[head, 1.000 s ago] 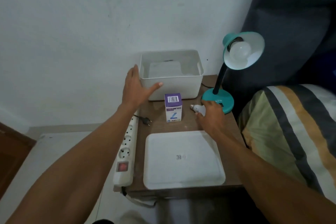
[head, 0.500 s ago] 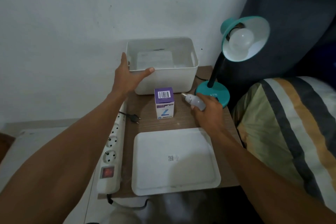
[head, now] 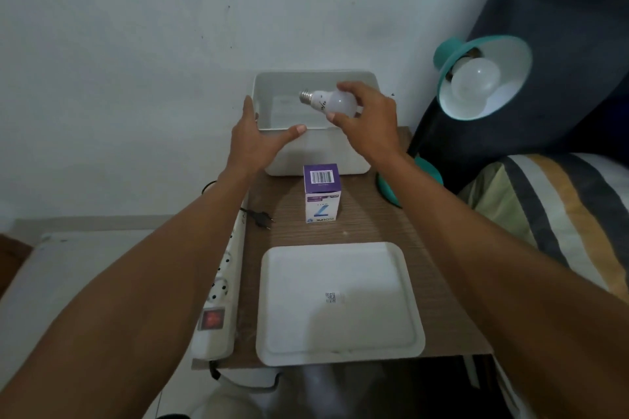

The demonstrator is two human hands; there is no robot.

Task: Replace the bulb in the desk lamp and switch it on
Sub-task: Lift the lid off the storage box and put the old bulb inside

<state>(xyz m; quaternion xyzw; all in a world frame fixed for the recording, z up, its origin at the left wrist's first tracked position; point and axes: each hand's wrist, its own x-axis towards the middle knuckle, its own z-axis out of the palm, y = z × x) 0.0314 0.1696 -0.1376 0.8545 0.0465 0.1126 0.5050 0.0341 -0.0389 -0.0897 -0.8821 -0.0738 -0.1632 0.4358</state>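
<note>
My right hand [head: 369, 119] grips a white bulb [head: 326, 101] by its globe, screw base pointing left, held above the open white bin [head: 316, 153]. My left hand [head: 253, 136] rests on the bin's front left rim, thumb along the edge. The teal desk lamp [head: 483, 78] stands at the right with another white bulb [head: 474, 80] in its shade, unlit. Its teal base [head: 391, 189] shows behind my right forearm. A purple and white bulb box [head: 322, 192] stands upright in front of the bin.
A white tray [head: 340, 303] lies on the near half of the small wooden table [head: 367, 224]. A white power strip [head: 223, 296] with a red switch runs along the table's left edge, a loose black plug [head: 260, 218] beside it. Striped bedding [head: 558, 214] borders the right.
My right hand lifted the bulb from the table beside the lamp base and carried it up and left over the bin. My left hand stayed on the bin's rim.
</note>
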